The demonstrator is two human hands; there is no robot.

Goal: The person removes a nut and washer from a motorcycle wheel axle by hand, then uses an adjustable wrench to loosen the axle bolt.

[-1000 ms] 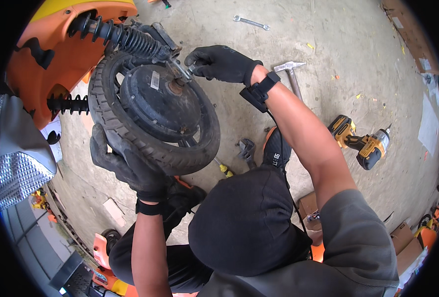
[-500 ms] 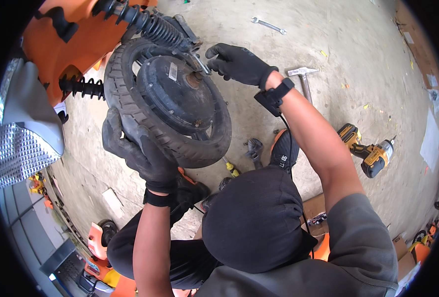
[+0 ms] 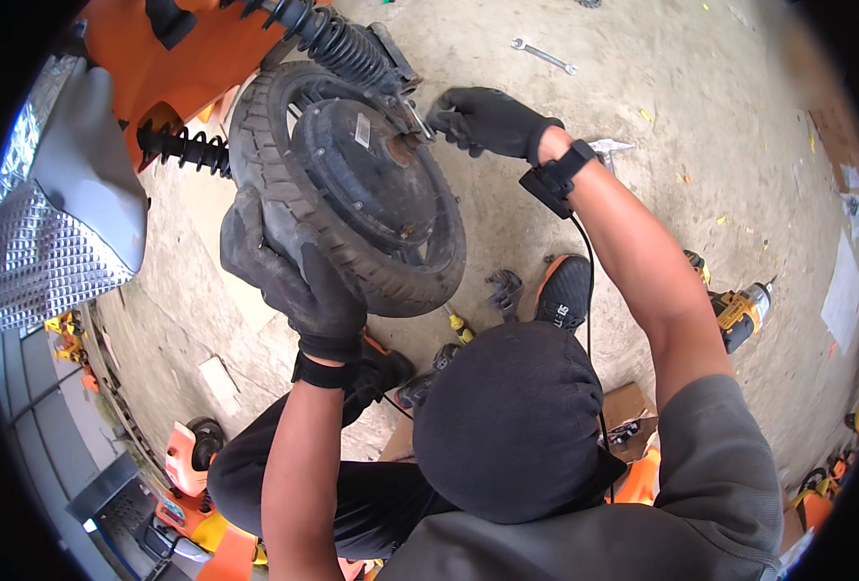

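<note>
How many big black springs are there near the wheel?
2. The upper spring slants down from the picture's top edge toward the wheel; the lower spring is left of the wheel. Others could be hidden.

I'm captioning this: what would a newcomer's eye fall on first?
Probably the black wheel, upper left of centre, with the gloved left hand against its tyre. Above it, a black shock absorber slants beside orange bodywork. On the floor at right, a yellow-and-black power tool lies partly hidden by the right forearm.

White lettering [image 3: 559, 312] was seen on the dark shoe [image 3: 571, 279] toward three o'clock, an illegible label [image 3: 363, 130] on the wheel hub [image 3: 352, 172] toward eleven
</note>
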